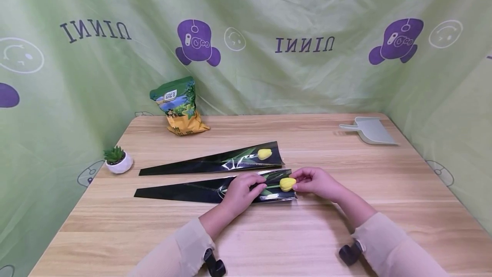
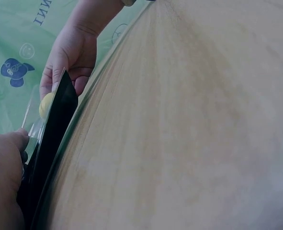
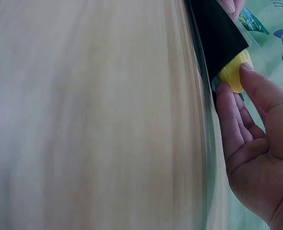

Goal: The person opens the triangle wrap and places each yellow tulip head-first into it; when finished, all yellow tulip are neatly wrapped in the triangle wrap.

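A yellow tulip point(image 1: 287, 184) lies in the mouth of the nearer black-backed flower sleeve point(image 1: 169, 193), whose front is clear film. My right hand point(image 1: 317, 181) pinches the tulip's bloom between thumb and fingers at the sleeve's wide right end. In the right wrist view the yellow bloom point(image 3: 233, 72) sticks out past the black backing. My left hand point(image 1: 243, 188) holds the sleeve further down, its fingers at the clear film in the left wrist view. Behind it lies a second black sleeve point(image 1: 200, 165) with another yellow tulip point(image 1: 264, 154) inside.
A green and orange snack bag point(image 1: 180, 108) stands at the back left. At the left edge sits a small succulent in a white pot point(image 1: 120, 164). A pale dustpan point(image 1: 373, 131) lies at the back right of the wooden table point(image 1: 307, 234), with a green curtain behind.
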A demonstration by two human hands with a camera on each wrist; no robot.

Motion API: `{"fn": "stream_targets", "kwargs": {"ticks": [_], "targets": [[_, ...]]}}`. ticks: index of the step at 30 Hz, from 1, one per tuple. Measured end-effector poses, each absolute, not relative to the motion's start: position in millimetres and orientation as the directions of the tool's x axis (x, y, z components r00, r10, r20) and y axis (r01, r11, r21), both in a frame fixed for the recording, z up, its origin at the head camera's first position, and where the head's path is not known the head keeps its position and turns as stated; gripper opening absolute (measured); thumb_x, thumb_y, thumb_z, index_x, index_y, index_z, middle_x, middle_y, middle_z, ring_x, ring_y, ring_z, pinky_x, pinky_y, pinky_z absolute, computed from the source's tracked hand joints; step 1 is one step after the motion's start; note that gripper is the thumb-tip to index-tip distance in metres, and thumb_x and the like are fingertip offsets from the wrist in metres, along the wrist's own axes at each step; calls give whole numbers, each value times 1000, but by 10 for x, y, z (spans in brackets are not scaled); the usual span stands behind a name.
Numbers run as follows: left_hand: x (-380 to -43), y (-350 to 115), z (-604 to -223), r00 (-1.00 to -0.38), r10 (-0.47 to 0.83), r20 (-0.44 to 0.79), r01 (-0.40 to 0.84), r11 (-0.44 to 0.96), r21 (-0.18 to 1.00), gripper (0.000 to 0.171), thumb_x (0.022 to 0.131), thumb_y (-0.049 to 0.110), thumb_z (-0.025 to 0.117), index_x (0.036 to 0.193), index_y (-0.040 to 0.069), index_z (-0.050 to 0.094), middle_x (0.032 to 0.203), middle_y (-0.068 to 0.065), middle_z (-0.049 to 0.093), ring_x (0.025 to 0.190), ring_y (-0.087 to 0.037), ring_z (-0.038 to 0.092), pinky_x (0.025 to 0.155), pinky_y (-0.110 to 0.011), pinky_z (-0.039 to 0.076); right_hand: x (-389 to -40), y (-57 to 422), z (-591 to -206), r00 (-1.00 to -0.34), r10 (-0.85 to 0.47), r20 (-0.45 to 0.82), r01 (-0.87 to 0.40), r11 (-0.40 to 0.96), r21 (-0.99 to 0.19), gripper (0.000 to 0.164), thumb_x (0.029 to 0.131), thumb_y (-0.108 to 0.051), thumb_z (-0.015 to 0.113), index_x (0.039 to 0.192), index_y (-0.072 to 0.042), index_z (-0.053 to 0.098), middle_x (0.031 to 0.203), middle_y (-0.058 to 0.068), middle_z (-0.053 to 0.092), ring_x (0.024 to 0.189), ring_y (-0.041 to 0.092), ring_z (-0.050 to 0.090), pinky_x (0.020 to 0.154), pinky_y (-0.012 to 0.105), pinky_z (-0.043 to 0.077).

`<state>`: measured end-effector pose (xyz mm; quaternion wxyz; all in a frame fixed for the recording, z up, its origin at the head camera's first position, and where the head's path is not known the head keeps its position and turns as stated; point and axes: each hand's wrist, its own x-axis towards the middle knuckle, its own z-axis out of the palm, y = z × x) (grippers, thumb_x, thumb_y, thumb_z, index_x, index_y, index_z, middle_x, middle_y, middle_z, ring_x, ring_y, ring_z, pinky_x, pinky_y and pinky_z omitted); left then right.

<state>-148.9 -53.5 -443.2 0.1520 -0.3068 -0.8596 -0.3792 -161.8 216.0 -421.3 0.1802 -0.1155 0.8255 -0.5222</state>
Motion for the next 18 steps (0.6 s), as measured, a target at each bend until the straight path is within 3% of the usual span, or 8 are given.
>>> {"fn": "stream_targets", "kwargs": {"ticks": [18], "targets": [[-1497,-527,-4412,-778,415,472,629,520,578,16,88,18,72,101,8,76,101,-6,75,99,-22,69,91,-36,54,-1639,1952,-4268,-897,-423,-128,-58,399,-915,38,83,-11,76,115,6,66,94,7,70,78,5,65,71,20,57]]}}
